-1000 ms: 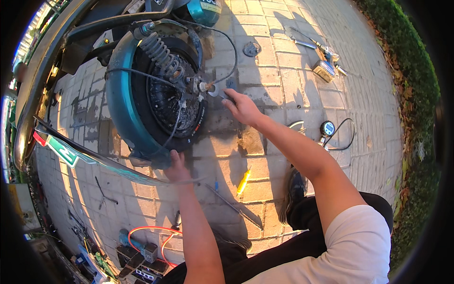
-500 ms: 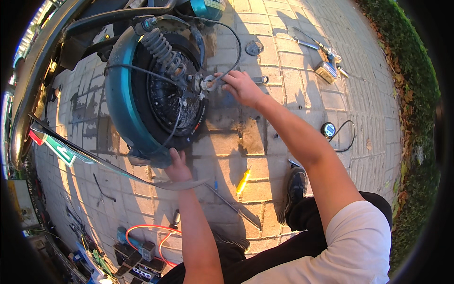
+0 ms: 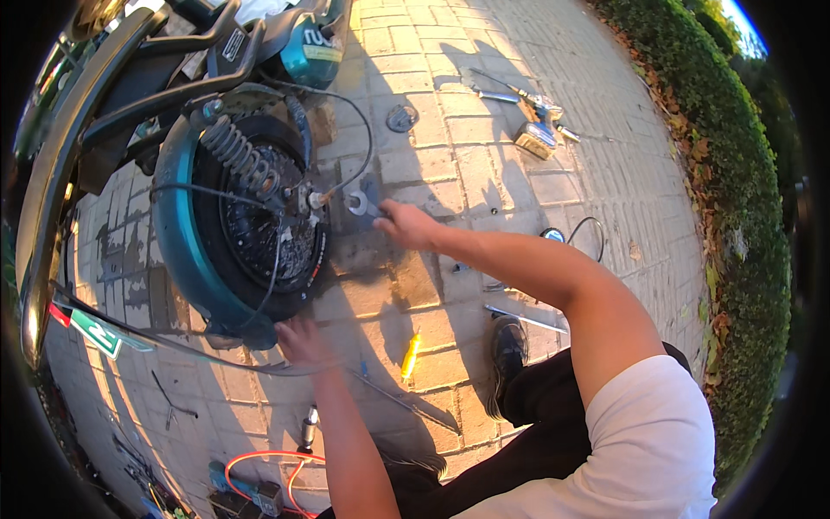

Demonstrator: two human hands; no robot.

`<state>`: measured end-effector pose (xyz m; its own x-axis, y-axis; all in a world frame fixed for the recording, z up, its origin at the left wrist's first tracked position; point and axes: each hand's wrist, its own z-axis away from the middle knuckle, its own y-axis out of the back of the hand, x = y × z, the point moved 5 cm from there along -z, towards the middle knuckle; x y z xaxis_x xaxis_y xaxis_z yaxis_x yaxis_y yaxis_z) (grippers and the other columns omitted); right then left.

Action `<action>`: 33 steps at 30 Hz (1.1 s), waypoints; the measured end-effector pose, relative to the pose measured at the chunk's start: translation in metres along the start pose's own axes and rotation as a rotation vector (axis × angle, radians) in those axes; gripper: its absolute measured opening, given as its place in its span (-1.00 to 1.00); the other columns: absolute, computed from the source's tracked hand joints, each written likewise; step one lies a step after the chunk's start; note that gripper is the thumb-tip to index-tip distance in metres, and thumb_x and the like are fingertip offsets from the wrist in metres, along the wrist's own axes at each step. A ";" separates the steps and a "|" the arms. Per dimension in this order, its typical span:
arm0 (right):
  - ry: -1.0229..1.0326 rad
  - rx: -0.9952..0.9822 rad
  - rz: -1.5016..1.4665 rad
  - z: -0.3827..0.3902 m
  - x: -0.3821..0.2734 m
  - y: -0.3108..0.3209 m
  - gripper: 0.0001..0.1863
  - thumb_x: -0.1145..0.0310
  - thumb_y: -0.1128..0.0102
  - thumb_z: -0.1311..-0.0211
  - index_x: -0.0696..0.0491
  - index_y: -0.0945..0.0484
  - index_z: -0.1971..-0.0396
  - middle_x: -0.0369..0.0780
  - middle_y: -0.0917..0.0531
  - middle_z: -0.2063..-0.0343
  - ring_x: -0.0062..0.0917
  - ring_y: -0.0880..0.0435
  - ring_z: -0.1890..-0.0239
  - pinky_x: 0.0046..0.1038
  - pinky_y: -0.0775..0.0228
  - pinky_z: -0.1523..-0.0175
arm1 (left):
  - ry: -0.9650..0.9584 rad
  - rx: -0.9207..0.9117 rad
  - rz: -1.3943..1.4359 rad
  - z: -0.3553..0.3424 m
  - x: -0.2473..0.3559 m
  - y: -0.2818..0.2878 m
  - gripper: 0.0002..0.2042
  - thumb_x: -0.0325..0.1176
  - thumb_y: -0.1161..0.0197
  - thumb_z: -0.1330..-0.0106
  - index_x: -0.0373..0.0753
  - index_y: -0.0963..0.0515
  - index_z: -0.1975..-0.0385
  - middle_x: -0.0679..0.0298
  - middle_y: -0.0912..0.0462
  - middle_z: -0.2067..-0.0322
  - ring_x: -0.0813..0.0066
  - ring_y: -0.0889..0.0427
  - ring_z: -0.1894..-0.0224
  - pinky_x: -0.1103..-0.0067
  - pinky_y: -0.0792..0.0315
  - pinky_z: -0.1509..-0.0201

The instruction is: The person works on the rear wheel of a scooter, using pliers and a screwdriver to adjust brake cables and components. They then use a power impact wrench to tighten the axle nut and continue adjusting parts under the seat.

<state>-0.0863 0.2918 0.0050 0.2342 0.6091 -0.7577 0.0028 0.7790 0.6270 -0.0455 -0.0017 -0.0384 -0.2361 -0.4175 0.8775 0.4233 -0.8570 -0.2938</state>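
Sunlit paving [image 3: 553, 186] below; right fingers [image 3: 391, 218] hold a wrench [image 3: 371, 209], far end hidden; left fingers [image 3: 291, 338] blurred, grip unclear.

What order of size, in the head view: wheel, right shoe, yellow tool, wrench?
1. Wheel
2. Right shoe
3. Yellow tool and wrench: unranked; they look alike, and the right hand hides part of the wrench.

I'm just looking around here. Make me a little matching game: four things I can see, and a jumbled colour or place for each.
1. Wrench
2. Fender
3. Short slim tool
4. Thin hose or cord

A. Yellow, lying on the paving
B. Orange, looped near the picture's lower edge
C. Held in the right hand
D. Teal, curving over the wheel

Pairs: 1-C; 2-D; 3-A; 4-B
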 end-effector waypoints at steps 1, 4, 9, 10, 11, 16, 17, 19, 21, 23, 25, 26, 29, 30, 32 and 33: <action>-0.178 -0.092 0.016 0.014 0.009 -0.003 -0.61 0.16 -0.06 -0.26 0.21 -0.43 0.15 0.01 -0.59 0.36 -0.22 -0.59 0.27 -0.26 -0.39 0.13 | 0.224 -0.117 0.001 0.015 -0.021 -0.014 -0.41 -0.01 -0.09 -0.33 -0.33 -0.19 -0.19 0.05 -0.41 -0.07 0.26 -0.41 -0.11 0.37 -0.37 -0.13; -0.327 -0.370 -0.178 0.060 0.020 0.000 -0.57 0.14 -0.06 -0.26 0.27 -0.48 0.18 0.07 -0.61 0.32 -0.09 -0.59 0.17 -0.24 -0.42 0.06 | 0.715 -0.489 -0.003 0.088 -0.078 -0.057 -0.36 0.10 -0.02 -0.33 -0.31 -0.18 -0.19 -0.01 -0.42 -0.07 0.20 -0.39 -0.17 0.29 -0.29 -0.16; -0.350 -0.028 0.208 0.069 0.131 0.162 -0.54 0.05 -0.14 -0.11 0.24 -0.58 0.37 0.06 -0.64 0.32 -0.15 -0.63 0.19 -0.24 -0.43 0.11 | 0.908 -0.748 -0.411 0.141 -0.115 -0.068 -0.72 -0.14 -0.09 -0.37 -0.27 -0.35 0.34 0.47 -0.12 0.78 0.67 -0.06 0.83 0.63 0.01 0.75; -0.395 0.149 0.299 0.069 0.166 0.202 -0.58 0.09 -0.19 -0.07 0.24 -0.56 0.39 0.08 -0.64 0.39 -0.23 -0.64 0.23 -0.25 -0.44 0.16 | 0.856 -0.745 -0.517 0.138 -0.116 -0.066 -0.71 -0.13 -0.11 -0.35 -0.27 -0.37 0.35 0.45 -0.16 0.77 0.68 -0.10 0.81 0.64 -0.01 0.75; -0.532 0.304 0.226 0.074 0.205 0.234 -0.57 0.15 -0.25 -0.03 0.22 -0.52 0.24 0.05 -0.62 0.39 -0.20 -0.63 0.20 -0.25 -0.45 0.14 | 0.826 -0.720 -0.619 0.135 -0.117 -0.061 -0.70 -0.11 -0.13 -0.34 -0.26 -0.39 0.37 0.44 -0.19 0.76 0.68 -0.14 0.80 0.66 -0.03 0.74; -0.677 0.537 0.674 0.049 0.313 0.283 -0.02 0.24 -0.52 0.30 -0.05 -0.15 -0.22 -0.03 -0.20 -0.17 -0.01 -0.15 -0.22 0.19 0.03 -0.16 | 0.389 -0.717 -1.224 0.100 -0.099 -0.036 -0.62 -0.07 -0.12 -0.32 -0.35 -0.45 0.33 0.25 -0.43 0.59 0.48 -0.37 0.59 0.50 -0.27 0.51; -0.633 0.468 0.749 0.033 0.319 0.287 0.04 0.24 -0.55 0.36 -0.12 -0.14 -0.25 -0.08 -0.18 -0.22 0.04 -0.14 -0.23 0.22 0.04 -0.17 | 0.300 -0.710 -1.324 0.093 -0.091 -0.026 -0.59 -0.04 -0.11 -0.32 -0.39 -0.46 0.31 0.18 -0.48 0.54 0.39 -0.44 0.53 0.45 -0.33 0.44; -0.560 0.386 0.779 0.004 0.325 0.291 0.12 0.18 -0.60 0.41 -0.32 -0.11 -0.28 -0.14 -0.13 -0.29 -0.02 -0.11 -0.30 0.32 0.07 -0.21 | 0.150 -0.653 -1.454 0.082 -0.075 -0.007 -0.55 -0.02 -0.08 -0.32 -0.43 -0.46 0.29 0.03 -0.55 0.47 0.18 -0.53 0.43 0.34 -0.38 0.33; -0.552 0.225 0.768 -0.017 0.331 0.292 0.05 0.20 -0.58 0.36 -0.36 -0.15 -0.26 -0.18 -0.21 -0.24 -0.03 -0.18 -0.28 0.32 -0.03 -0.18 | 0.048 -0.571 -1.533 0.076 -0.061 0.017 -0.55 -0.03 -0.05 -0.33 -0.44 -0.44 0.29 -0.10 -0.57 0.43 -0.07 -0.57 0.34 0.21 -0.38 0.26; -0.539 0.197 0.771 -0.027 0.332 0.294 -0.04 0.19 -0.56 0.30 -0.33 -0.20 -0.22 -0.19 -0.28 -0.18 -0.04 -0.26 -0.23 0.30 -0.09 -0.16 | 0.155 -0.548 -1.635 0.071 -0.057 0.043 -0.57 -0.08 -0.04 -0.33 -0.45 -0.44 0.23 -0.18 -0.57 0.35 -0.17 -0.54 0.21 0.19 -0.37 0.17; -0.523 0.220 0.821 -0.026 0.328 0.294 -0.24 0.13 -0.47 0.15 -0.23 -0.29 -0.12 -0.18 -0.34 -0.09 -0.07 -0.37 -0.13 0.18 -0.21 -0.13 | 0.136 -0.532 -1.711 0.069 -0.056 0.061 -0.65 -0.14 -0.04 -0.32 -0.38 -0.41 0.19 -0.15 -0.55 0.28 -0.21 -0.50 0.18 0.13 -0.36 0.14; -0.494 0.226 0.842 -0.023 0.323 0.293 -0.28 0.13 -0.45 0.12 -0.20 -0.31 -0.10 -0.17 -0.35 -0.08 -0.07 -0.38 -0.13 0.14 -0.24 -0.11 | 0.133 -0.537 -1.724 0.069 -0.059 0.068 -0.66 -0.15 -0.06 -0.30 -0.38 -0.42 0.20 -0.15 -0.55 0.28 -0.20 -0.50 0.19 0.14 -0.36 0.13; -0.514 0.145 0.918 0.002 0.304 0.280 -0.41 0.15 -0.40 0.05 -0.11 -0.37 -0.02 -0.16 -0.36 -0.05 -0.12 -0.39 -0.10 -0.04 -0.35 -0.03 | 0.120 -0.567 -1.776 0.077 -0.068 0.086 -0.67 -0.18 -0.13 -0.25 -0.37 -0.46 0.22 -0.13 -0.56 0.28 -0.17 -0.51 0.19 0.16 -0.38 0.13; -0.514 0.088 0.921 0.013 0.296 0.276 -0.42 0.11 -0.38 0.04 -0.11 -0.40 -0.01 -0.14 -0.38 -0.03 -0.14 -0.41 -0.09 -0.07 -0.37 -0.03 | 0.124 -0.592 -1.782 0.081 -0.072 0.089 -0.67 -0.18 -0.15 -0.24 -0.36 -0.47 0.23 -0.12 -0.56 0.28 -0.16 -0.52 0.20 0.17 -0.39 0.12; -0.513 -0.019 0.886 0.038 0.284 0.265 -0.43 0.04 -0.35 0.03 -0.11 -0.43 0.00 -0.11 -0.44 0.03 -0.16 -0.47 -0.04 -0.12 -0.40 -0.01 | 0.141 -0.626 -1.798 0.087 -0.075 0.097 -0.67 -0.18 -0.18 -0.21 -0.35 -0.50 0.24 -0.10 -0.56 0.28 -0.14 -0.53 0.20 0.19 -0.40 0.12; -0.514 -0.078 0.854 0.049 0.283 0.262 -0.44 0.01 -0.33 0.02 -0.11 -0.45 0.00 -0.10 -0.49 0.08 -0.17 -0.51 0.00 -0.15 -0.42 0.01 | 0.153 -0.642 -1.799 0.090 -0.077 0.099 -0.67 -0.17 -0.19 -0.20 -0.35 -0.51 0.24 -0.09 -0.57 0.27 -0.13 -0.53 0.19 0.19 -0.41 0.11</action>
<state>0.0283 0.6612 -0.0368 0.5202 0.8452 0.1227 -0.4217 0.1292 0.8975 0.0927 -0.0275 -0.1007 -0.0420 0.9710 0.2354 -0.7037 -0.1961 0.6830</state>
